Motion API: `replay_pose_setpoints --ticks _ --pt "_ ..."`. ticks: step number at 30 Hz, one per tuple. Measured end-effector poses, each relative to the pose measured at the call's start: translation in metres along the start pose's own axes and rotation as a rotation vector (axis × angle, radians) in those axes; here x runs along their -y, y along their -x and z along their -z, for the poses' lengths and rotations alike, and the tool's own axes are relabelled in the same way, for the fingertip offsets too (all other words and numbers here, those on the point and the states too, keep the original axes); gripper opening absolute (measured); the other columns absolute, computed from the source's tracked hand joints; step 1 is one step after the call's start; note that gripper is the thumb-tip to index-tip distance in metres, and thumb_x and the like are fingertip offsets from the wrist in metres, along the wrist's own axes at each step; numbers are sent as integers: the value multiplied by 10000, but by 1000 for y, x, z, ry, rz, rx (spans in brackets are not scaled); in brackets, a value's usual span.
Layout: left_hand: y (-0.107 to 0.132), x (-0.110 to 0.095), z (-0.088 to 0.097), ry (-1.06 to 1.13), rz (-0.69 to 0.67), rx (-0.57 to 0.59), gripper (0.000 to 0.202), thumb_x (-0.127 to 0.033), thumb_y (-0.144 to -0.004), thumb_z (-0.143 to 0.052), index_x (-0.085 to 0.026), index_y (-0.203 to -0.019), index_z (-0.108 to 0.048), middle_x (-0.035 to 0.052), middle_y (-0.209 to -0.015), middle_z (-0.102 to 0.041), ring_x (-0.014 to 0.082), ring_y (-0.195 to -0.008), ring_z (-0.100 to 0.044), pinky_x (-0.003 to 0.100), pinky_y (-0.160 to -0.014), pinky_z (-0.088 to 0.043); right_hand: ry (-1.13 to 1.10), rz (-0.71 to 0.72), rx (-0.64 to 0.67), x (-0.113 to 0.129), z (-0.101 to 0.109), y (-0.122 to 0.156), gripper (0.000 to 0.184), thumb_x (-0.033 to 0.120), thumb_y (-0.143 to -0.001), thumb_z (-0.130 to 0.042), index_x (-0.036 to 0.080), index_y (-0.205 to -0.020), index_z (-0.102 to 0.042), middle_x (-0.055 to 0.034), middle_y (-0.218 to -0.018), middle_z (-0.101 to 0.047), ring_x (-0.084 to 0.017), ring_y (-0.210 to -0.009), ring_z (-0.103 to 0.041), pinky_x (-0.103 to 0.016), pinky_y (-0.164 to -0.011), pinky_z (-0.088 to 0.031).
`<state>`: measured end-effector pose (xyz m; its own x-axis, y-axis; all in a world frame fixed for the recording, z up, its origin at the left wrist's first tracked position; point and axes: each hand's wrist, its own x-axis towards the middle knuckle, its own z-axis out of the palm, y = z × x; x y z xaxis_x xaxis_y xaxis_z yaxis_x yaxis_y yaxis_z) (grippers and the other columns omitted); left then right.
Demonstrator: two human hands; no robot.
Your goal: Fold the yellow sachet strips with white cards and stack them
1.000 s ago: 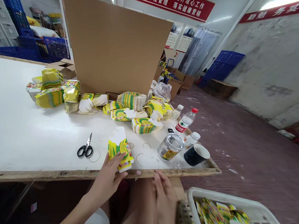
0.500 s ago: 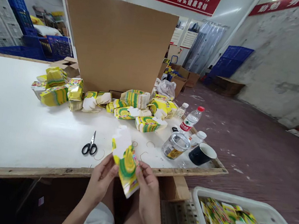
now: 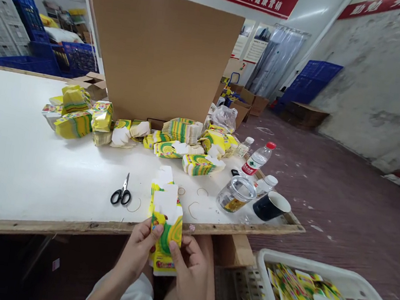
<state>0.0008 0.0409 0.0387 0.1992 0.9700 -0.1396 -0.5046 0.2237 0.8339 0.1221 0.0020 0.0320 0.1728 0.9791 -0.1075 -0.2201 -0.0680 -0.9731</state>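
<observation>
Over the table's front edge, I hold a flattened yellow and green paper carton with a white flap at its top. My left hand pinches its left side, the thumb lying on the printed face. On the lower right side, my right hand grips it between thumb and fingers. Just behind it lies another yellow carton with white flaps, partly covered by the held one. Black-handled scissors lie on the table to the left.
Bundles of yellow cartons line the table before a tall cardboard sheet. At right stand a water bottle, clear jar and dark mug. A white basket of yellow packets stands at lower right.
The carton in my hands has turned from a slant to nearly upright, its printed front now facing me. My right hand has shifted slightly lower.
</observation>
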Motion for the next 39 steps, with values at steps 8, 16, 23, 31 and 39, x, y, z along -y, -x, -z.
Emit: replay_pose_setpoints --ticks 8,16,23,31,39 --pt "11 -6 -3 -207 -145 170 634 -347 -865 -704 -273 -1375 -334 99 -1124 -744 242 -1003 -706 322 -840 -529 171 244 -77 12 18 -1 444 409 -804 -737 219 -1184 -609 -105 -1096 -718 -258 -960 -694 -345 -814 -580" --pt "18 -17 1 -151 46 433 396 -292 -813 -769 -230 -1161 -590 54 -968 -745 182 -862 -688 249 -752 -502 388 276 158 36 43 -2 258 438 -926 -576 216 -928 -710 -47 -829 -695 -200 -739 -647 -265 -660 -517" --pt "18 -13 1 -182 67 442 703 -296 -845 -736 -280 -1447 -373 87 -1065 -730 229 -966 -691 313 -823 -519 280 332 -11 35 43 -5 219 413 -907 -630 236 -1034 -650 -61 -909 -722 -222 -849 -679 -298 -749 -532" --pt "12 -6 2 -417 -61 335 436 -310 -898 -656 -216 -1311 -556 121 -1172 -713 256 -1011 -677 328 -863 -518 370 154 89 34 52 -10 401 433 -852 -656 184 -1164 -698 9 -690 -585 -163 -627 -577 -248 -573 -475" --pt "14 -7 2 -316 -1 398 473 -306 -912 -637 -240 -1359 -496 124 -1221 -697 274 -1108 -660 373 -944 -494 611 207 96 31 44 -15 361 277 -807 -618 198 -1158 -634 38 -657 -557 -154 -594 -568 -236 -581 -470"
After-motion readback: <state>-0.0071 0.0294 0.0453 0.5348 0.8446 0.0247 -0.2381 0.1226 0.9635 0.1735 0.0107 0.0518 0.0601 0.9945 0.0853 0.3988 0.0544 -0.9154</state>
